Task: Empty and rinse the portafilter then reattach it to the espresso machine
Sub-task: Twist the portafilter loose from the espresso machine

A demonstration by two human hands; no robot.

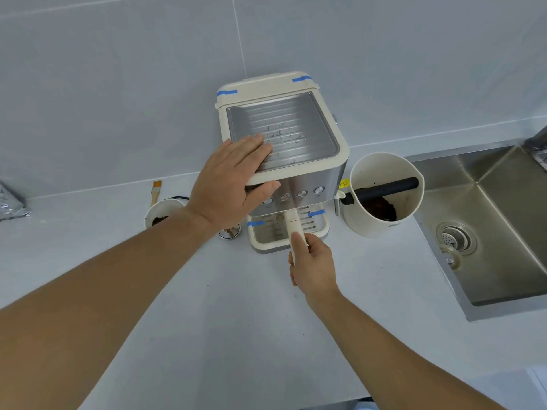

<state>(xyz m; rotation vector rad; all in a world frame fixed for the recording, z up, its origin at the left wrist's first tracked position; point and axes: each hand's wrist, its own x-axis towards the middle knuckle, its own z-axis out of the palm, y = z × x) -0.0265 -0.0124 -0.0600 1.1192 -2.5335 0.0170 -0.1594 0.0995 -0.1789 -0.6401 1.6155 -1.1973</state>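
Note:
A cream and steel espresso machine [296,128] stands against the tiled wall at the centre. My left hand [233,184] lies flat on its front left top corner, thumb hooked over the front edge. The portafilter [294,224] has a cream handle that sticks out toward me from under the machine's front, above the drip tray [319,232]. My right hand [310,264] grips the near end of that handle. The portafilter's basket is hidden beneath the machine's head.
A cream knock box [384,193] with a black bar and dark coffee grounds stands right of the machine. A steel sink [488,232] with a drain lies at the far right. Left of the machine are a small cup of grounds [161,213], a brush [156,192] and a foil bag [11,202].

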